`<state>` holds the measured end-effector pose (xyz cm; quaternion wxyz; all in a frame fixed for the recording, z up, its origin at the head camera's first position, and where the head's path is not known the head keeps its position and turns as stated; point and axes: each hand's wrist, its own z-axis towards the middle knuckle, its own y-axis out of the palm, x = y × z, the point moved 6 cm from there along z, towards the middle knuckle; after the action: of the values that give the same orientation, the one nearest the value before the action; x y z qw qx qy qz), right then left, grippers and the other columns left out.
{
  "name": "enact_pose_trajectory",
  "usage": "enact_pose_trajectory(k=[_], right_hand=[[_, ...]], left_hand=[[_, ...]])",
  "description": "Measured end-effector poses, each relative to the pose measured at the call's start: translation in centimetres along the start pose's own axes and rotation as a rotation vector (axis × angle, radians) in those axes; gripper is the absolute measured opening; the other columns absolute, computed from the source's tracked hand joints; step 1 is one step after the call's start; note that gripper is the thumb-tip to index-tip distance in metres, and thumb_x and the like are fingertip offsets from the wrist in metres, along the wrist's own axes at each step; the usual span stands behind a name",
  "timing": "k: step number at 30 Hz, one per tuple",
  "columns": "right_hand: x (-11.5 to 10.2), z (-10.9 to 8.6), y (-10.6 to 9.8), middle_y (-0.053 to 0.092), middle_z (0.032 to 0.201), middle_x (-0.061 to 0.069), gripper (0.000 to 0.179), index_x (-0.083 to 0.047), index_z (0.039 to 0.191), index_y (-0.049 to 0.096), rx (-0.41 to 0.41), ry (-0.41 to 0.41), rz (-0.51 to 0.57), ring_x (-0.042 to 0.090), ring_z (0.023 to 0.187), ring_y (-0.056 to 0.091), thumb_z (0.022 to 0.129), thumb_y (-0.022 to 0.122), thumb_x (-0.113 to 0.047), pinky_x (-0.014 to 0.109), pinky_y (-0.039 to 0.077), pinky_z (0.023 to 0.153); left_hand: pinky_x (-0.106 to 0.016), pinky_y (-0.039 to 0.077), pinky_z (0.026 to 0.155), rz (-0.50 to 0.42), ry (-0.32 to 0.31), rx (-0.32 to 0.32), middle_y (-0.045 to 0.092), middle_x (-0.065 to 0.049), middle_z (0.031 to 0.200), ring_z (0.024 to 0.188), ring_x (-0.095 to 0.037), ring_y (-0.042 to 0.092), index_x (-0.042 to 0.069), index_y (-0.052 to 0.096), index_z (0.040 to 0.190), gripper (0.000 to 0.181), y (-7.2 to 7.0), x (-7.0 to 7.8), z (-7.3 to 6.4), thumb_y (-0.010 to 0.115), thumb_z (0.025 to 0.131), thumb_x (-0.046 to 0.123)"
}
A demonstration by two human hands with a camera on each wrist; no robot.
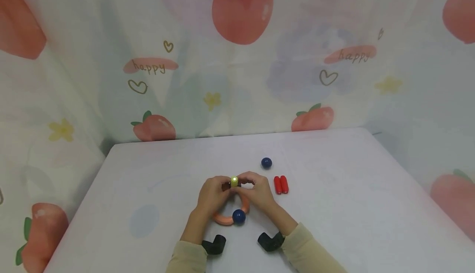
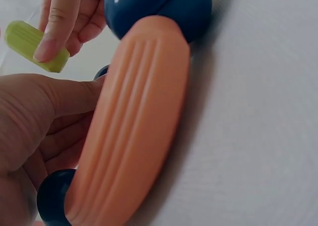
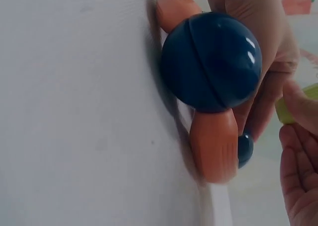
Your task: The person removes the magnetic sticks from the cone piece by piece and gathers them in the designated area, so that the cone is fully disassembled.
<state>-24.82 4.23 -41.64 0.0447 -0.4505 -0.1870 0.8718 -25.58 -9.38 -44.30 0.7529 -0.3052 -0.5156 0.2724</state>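
Orange curved rods and blue balls form a ring between the two hands, its near part lying on the table. My left hand is at the ring's far left side. Its thumb and fingers pinch a blue ball, mostly hidden behind an orange rod in the left wrist view. My right hand pinches a short yellow-green rod between thumb and finger. In the right wrist view, the yellow-green rod stands apart from the near blue ball.
A loose blue ball lies beyond the right hand. Two red rods lie side by side to its right. Black wrist mounts hang by both sleeves. A fruit-print curtain stands behind the white table.
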Motion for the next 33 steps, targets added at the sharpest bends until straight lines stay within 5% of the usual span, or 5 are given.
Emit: enact_pose_trajectory(k=[6, 9, 18, 33], right_hand=[[1.5, -0.6, -2.0, 0.067, 0.085, -0.003, 0.025, -0.008, 0.092, 0.070, 0.035, 0.102, -0.065, 0.012, 0.079, 0.061, 0.070, 0.080, -0.017, 0.032, 0.051, 0.072], [0.0, -0.6, -3.4, 0.067, 0.086, 0.005, 0.024, -0.001, 0.092, 0.069, 0.029, 0.195, -0.075, 0.022, 0.080, 0.063, 0.071, 0.078, -0.008, 0.039, 0.050, 0.076], [2.2, -2.0, -7.9, 0.067, 0.092, 0.008, 0.032, -0.001, 0.100, 0.068, 0.082, 0.431, -0.136, 0.019, 0.082, 0.063, 0.074, 0.077, -0.018, 0.023, 0.050, 0.066], [4.7, -4.6, -12.9, 0.064, 0.100, 0.015, 0.049, 0.002, 0.115, 0.059, 0.111, 0.792, -0.294, 0.026, 0.091, 0.059, 0.079, 0.073, -0.028, 0.034, 0.051, 0.073]], left_hand=[[-0.026, 0.046, 0.065, -0.011, -0.002, -0.011, 0.066, 0.003, 0.082, 0.071, -0.007, 0.055, 0.010, 0.071, 0.096, 0.023, 0.0, 0.2, -0.2, 0.076, 0.075, 0.016], [-0.025, 0.046, 0.064, 0.001, -0.021, -0.017, 0.066, 0.003, 0.083, 0.070, -0.006, 0.054, 0.010, 0.071, 0.098, 0.024, 0.1, 0.2, -0.3, 0.076, 0.075, 0.016], [-0.025, 0.046, 0.063, -0.003, -0.043, -0.008, 0.065, 0.004, 0.081, 0.069, -0.005, 0.054, 0.010, 0.071, 0.098, 0.024, 0.1, 0.3, -0.4, 0.076, 0.075, 0.016], [-0.027, 0.048, 0.068, 0.001, -0.047, -0.003, 0.067, 0.001, 0.087, 0.075, -0.008, 0.058, 0.010, 0.071, 0.099, 0.024, 0.0, 0.4, -0.6, 0.076, 0.075, 0.015]])
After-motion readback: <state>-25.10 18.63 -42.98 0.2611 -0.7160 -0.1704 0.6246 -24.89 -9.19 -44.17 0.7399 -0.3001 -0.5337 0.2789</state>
